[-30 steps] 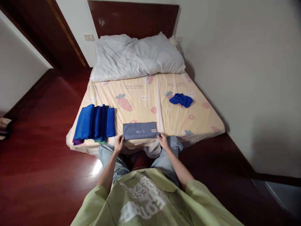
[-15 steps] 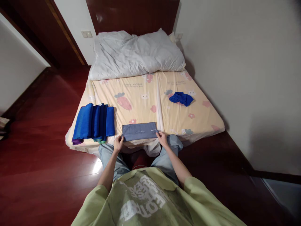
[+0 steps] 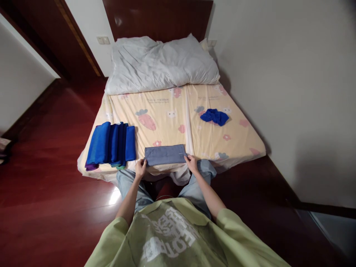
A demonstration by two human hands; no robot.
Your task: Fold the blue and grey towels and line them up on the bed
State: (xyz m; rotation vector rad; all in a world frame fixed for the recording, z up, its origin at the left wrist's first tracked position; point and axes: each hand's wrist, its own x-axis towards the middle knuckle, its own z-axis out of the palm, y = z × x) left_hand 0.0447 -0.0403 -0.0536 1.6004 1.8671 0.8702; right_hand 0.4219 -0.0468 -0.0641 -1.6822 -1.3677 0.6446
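Note:
A grey-blue towel, folded into a long rectangle, lies at the front edge of the bed. Its near left corner is pinched by my left hand. At the right end, the fingers of my right hand grip the other near corner. To the left rests a row of folded blue towels, overlapping each other, with purple and green edges showing beneath. A crumpled blue cloth lies farther off on the right side of the bed.
The bed has a yellow sheet printed with carrots and flowers. A grey-white quilt is bunched against the dark headboard. A wall stands to the right, and dark red floor extends to the left.
The near layer of the grey-blue towel has shifted slightly, and the small pale lettering seen before on its top is no longer visible. Both hands keep their corners.

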